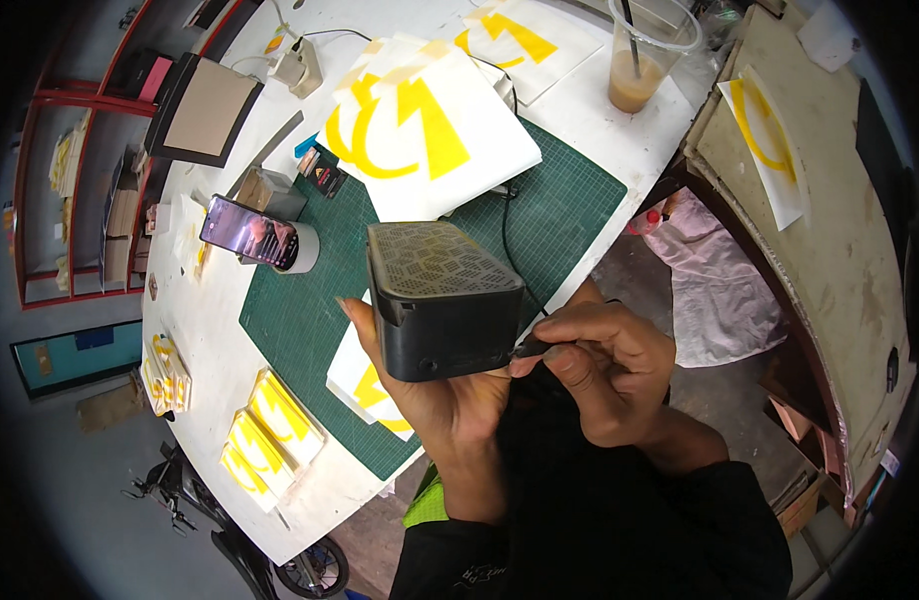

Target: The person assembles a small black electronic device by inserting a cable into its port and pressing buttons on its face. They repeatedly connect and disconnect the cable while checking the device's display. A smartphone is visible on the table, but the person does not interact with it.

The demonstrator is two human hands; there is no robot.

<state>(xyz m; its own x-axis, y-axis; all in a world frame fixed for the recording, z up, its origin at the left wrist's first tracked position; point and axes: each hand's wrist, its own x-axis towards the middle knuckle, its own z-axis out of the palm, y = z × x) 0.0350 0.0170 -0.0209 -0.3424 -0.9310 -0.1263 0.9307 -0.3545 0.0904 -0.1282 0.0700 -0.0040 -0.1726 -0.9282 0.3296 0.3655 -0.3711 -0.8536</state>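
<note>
A black box-shaped speaker (450,335) with a grey patterned grille on top rests in my left hand (445,410), over the near part of the green cutting mat (575,190). The fingers wrap it from below and along its left side. My right hand (620,365) pinches a small black cable plug (530,348) at the speaker's lower right corner. The plug's tip meets the casing there; whether it sits inside a socket I cannot tell. A thin black cable (509,235) runs across the mat toward my right hand.
White printed sheets (490,150) lie stacked beyond the speaker. A phone (250,232) leans on a white cylinder (305,250). A plastic cup (635,75) with a brown drink stands far right. Folded yellow-printed bundles (270,435) lie near left. Another table (770,230) is at right.
</note>
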